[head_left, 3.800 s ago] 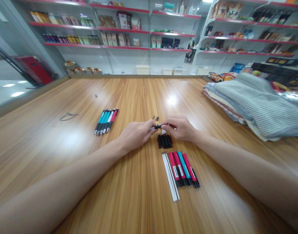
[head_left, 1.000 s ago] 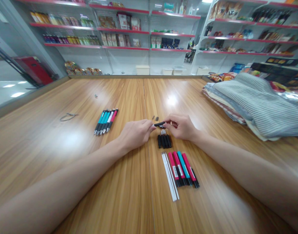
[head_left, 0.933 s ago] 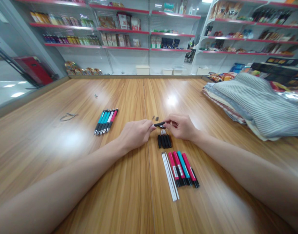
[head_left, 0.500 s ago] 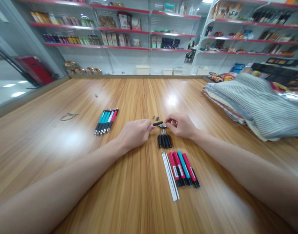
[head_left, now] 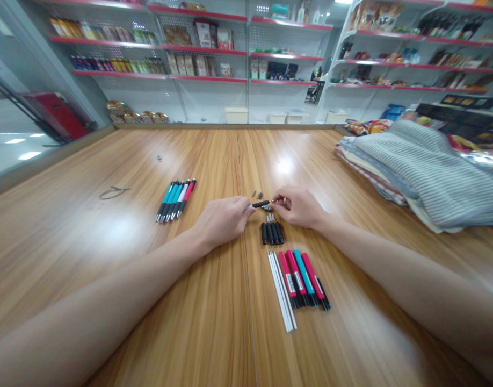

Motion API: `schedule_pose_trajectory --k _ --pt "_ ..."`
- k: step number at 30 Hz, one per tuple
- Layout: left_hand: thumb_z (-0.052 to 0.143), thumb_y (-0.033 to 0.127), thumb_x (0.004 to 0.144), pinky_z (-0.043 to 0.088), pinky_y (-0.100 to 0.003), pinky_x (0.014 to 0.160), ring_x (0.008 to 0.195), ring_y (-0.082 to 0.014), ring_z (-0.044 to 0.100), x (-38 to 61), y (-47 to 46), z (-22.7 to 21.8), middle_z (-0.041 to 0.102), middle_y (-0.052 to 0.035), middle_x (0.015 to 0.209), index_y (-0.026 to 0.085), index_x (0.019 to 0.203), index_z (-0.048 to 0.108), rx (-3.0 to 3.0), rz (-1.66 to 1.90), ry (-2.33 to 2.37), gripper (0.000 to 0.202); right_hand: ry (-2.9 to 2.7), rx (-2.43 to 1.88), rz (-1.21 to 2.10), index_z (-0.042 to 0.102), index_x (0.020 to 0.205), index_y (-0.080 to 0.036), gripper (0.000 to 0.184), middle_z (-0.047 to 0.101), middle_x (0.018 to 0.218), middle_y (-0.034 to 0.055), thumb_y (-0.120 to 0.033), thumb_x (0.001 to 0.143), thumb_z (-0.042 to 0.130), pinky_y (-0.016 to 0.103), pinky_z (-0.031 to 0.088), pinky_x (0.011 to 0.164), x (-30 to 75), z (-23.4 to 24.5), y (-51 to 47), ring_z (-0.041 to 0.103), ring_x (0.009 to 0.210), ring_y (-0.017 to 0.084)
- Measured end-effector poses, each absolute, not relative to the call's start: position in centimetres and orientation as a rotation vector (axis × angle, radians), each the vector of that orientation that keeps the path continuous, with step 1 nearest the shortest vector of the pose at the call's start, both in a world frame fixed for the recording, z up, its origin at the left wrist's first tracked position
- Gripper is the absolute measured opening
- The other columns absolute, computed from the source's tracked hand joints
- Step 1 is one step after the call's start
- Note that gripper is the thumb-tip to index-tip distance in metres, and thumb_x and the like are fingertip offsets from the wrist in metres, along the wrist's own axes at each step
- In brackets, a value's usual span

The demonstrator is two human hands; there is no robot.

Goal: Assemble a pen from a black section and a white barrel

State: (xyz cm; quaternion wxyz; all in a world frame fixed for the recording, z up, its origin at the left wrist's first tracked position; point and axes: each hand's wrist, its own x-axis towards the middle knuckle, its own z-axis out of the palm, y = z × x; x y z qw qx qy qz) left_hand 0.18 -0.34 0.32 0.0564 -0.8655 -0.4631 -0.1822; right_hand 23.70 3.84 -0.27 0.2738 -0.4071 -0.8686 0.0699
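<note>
My left hand (head_left: 224,221) is closed around a pen (head_left: 260,204), whose black grip sticks out to the right. At that end, the thumb and fingers of my right hand (head_left: 298,208) pinch a small shiny pen part (head_left: 272,201), too small to make out clearly. Just below lie silver pen tips (head_left: 267,208), partly behind the fingers. Nearer to me are several black rubber grips (head_left: 273,234) in a row with small pale parts (head_left: 270,218) above them. White refills (head_left: 282,293) lie beside pink and teal pen barrels (head_left: 304,279).
Several whole pens (head_left: 176,201) lie in a row to the left, near a thin cord loop (head_left: 113,192). Small springs (head_left: 260,195) lie beyond my hands. Folded cloths (head_left: 427,172) are stacked at the right edge. Stocked shelves (head_left: 206,49) stand behind the table (head_left: 169,333).
The fingers of my right hand have shifted slightly left and now sit closer to the end of the pen. My left hand holds the pen as before.
</note>
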Motion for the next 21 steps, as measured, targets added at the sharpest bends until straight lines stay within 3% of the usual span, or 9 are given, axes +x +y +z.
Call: schedule_pose_trajectory --k 7,11,17,21 --pt "0.038 0.036 0.098 0.039 -0.03 0.062 0.077 -0.02 0.063 0.2 -0.34 0.31 0.066 -0.0071 0.085 0.017 0.085 0.055 -2.624 -0.561 -1.404 0.029 -2.357 -1.133 0.153 0.066 0.096 -0.017 0.021 0.066 0.093 0.0063 -0.012 0.082 0.052 0.027 0.043 0.076 23.86 -0.57 4.37 0.059 0.085 0.017" --pt "0.038 0.036 0.098 0.039 -0.03 0.063 0.077 -0.0202 0.063 0.14 -0.29 0.23 0.066 -0.0071 0.086 0.017 0.086 0.055 -2.627 -0.568 -1.401 0.028 -2.365 -1.145 0.155 0.064 0.102 -0.018 0.023 0.064 0.096 0.0057 -0.012 0.083 0.052 0.027 0.043 0.077 23.8 -0.5 4.33 0.06 0.087 0.016" --pt "0.037 0.036 0.098 0.039 -0.03 0.063 0.078 -0.0205 0.063 0.15 -0.27 0.21 0.066 -0.0069 0.086 0.017 0.085 0.054 -2.625 -0.563 -1.398 0.029 -2.239 -1.396 0.012 0.063 0.096 -0.018 0.024 0.064 0.09 0.0058 -0.034 0.079 0.068 0.027 0.04 0.067 24.08 -0.42 4.53 0.058 0.078 0.017" --pt "0.038 0.036 0.098 0.039 -0.03 0.063 0.077 -0.0201 0.063 0.16 -0.32 0.27 0.066 -0.0077 0.086 0.017 0.085 0.055 -2.625 -0.555 -1.4 0.029 -2.279 -1.454 0.077 0.064 0.081 -0.018 0.02 0.064 0.079 0.004 -0.038 0.082 0.066 0.026 0.037 0.061 24.26 -0.35 4.79 0.058 0.073 0.016"
